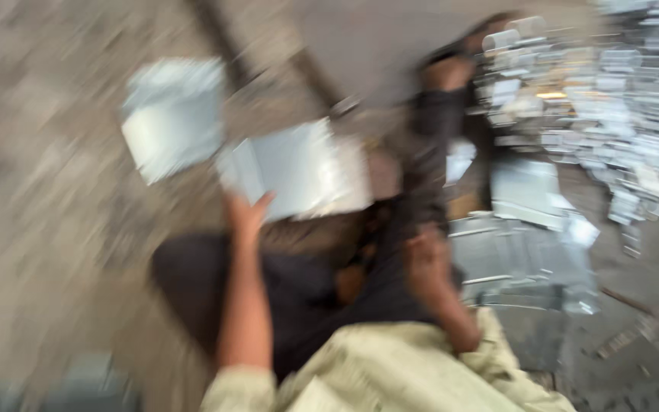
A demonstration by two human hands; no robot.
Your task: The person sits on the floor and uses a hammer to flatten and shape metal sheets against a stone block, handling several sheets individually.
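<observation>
The whole view is heavily blurred by motion. My left hand [247, 215] reaches forward and grips the lower left corner of a shiny bent metal sheet [299, 169]. A second pale metal sheet [173, 114] is farther left, apart from my hand; whether it lies on the ground or is in the air is unclear. My right hand [425, 258] is by my dark-trousered leg [421, 152], next to a stack of flat metal pieces [520, 259]. Its fingers look curled, but the blur hides whether it holds anything.
A large pile of several small shiny metal parts [619, 99] fills the upper right. A dark bar [226, 46] crosses the grey ground at the top. Scraps lie on the floor at lower right [627, 336].
</observation>
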